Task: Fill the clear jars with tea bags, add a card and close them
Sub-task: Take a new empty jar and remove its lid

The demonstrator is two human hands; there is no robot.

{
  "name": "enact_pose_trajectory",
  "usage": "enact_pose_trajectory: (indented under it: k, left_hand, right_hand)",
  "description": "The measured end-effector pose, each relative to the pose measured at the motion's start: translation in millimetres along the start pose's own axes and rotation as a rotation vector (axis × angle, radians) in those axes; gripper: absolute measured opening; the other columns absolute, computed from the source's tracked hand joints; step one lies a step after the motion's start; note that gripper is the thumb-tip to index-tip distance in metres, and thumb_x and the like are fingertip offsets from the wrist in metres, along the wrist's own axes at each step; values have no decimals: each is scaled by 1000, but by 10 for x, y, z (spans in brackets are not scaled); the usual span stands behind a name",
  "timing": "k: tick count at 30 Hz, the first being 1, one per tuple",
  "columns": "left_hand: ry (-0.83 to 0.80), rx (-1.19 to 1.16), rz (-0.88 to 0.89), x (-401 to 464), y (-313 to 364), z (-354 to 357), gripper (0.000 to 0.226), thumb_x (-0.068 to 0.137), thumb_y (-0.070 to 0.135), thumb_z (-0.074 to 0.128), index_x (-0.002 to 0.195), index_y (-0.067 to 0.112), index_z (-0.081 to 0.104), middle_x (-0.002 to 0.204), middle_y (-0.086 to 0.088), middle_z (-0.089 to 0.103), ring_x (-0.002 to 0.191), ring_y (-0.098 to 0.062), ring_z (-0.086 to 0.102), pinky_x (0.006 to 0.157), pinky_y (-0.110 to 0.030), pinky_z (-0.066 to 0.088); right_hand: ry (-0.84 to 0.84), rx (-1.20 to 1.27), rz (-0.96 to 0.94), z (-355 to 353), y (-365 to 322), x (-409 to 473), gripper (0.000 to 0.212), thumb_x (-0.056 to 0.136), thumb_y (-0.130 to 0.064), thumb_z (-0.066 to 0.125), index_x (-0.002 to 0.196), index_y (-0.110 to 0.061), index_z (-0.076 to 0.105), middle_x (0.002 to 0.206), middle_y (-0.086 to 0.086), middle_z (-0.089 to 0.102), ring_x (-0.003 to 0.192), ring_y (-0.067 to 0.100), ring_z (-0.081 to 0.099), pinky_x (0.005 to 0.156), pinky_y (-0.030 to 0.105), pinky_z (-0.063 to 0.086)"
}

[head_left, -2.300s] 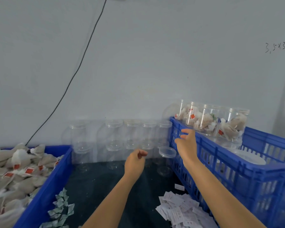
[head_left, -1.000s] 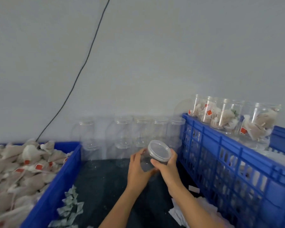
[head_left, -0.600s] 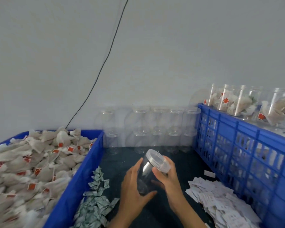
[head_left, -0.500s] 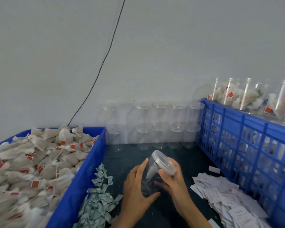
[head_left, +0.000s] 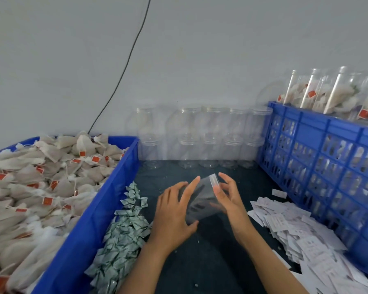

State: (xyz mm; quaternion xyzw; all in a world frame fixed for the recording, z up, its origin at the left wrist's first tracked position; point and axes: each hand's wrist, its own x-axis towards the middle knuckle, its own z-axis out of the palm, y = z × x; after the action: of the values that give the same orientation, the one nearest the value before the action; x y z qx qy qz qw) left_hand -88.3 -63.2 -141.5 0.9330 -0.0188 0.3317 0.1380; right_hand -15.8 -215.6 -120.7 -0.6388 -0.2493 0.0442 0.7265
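Above mid-bench, empty clear jar (head_left: 202,200) tilted, body grasped by left hand (head_left: 174,211), lid (head_left: 213,181) pinched by right hand (head_left: 227,198). Opening step; next, probably unscrewing lid, then loading tea bags (head_left: 57,172).

An empty clear jar (head_left: 202,200) at frame centre is tilted, its lid (head_left: 214,181) on and pointing to the upper right. More empty jars (head_left: 202,136) stand stacked at the back. Tea bags (head_left: 40,181) fill the left; cards (head_left: 302,236) lie lower right.
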Motion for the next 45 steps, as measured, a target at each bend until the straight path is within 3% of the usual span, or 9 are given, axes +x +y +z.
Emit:
enact_pose_trajectory:
  k: [4,11,19,23,26,30,34,40,45]
  left_hand:
    - [-1,75,-34,6,39,2,111,61,56,70,150,46,6,135,10,45,120,-13,45,98,-29,33]
    - [-45,-40,-65,92,83,-13,100,58,55,67,146,47,22,126,16,50,115,-8,50,97,-20,33]
    - [-172,-416,-235,-3,-14,-149,95,43,63,82,115,52,21,102,33,58,89,18,56,79,-13,46]
    - [-11,-164,-126,7,54,-85,84,54,57,77,123,41,32,118,24,52,107,2,53,88,-15,40]
    - [143,30,40,32,56,-86,86,51,44,85,123,25,44,119,4,60,107,-18,60,88,-32,52]
    - [157,36,86,36,19,-126,88,49,41,88,126,23,48,123,1,60,109,-20,60,89,-35,54]
    - [115,-65,26,1,-50,-161,88,53,47,86,131,22,53,128,9,56,115,-10,54,96,-25,46]
    - [127,28,139,20,-36,-141,87,53,39,89,129,23,49,132,5,56,115,-18,55,93,-34,52]
    - [78,-267,-12,-28,-73,-122,91,56,38,88,134,41,40,134,17,41,124,1,38,101,-9,31]
  right_hand:
    - [79,-120,-101,98,2,-75,45,78,-51,64,121,-40,56,125,-11,52,110,-5,55,92,19,48]
    - [69,-94,-76,22,-34,-46,27,91,-29,62,110,-48,66,115,3,55,98,4,63,79,18,51]
    - [-235,-254,-266,-87,-242,-45,44,83,-39,62,127,-41,59,124,-11,56,121,6,53,97,15,40]
    - [-192,-127,-101,-123,-166,-93,63,80,-48,62,139,-49,38,143,-24,37,130,-15,33,92,9,40]
    - [-119,-152,36,-91,-84,-90,72,78,-67,58,141,-44,31,130,-11,47,118,-5,49,92,20,45]
    - [-75,-101,67,-89,-115,-72,65,76,-54,64,135,-33,43,115,2,61,101,9,64,89,28,51]
    - [-174,60,78,-195,-139,-60,74,75,-29,73,139,-40,38,129,-4,57,118,11,57,96,32,47]
    - [-103,-37,175,-91,-39,-37,70,78,-54,59,141,-36,33,114,-2,62,99,8,66,100,41,48]
    - [-214,33,94,-208,-98,-43,80,78,-29,76,144,-42,31,132,-7,53,119,7,56,95,30,47]
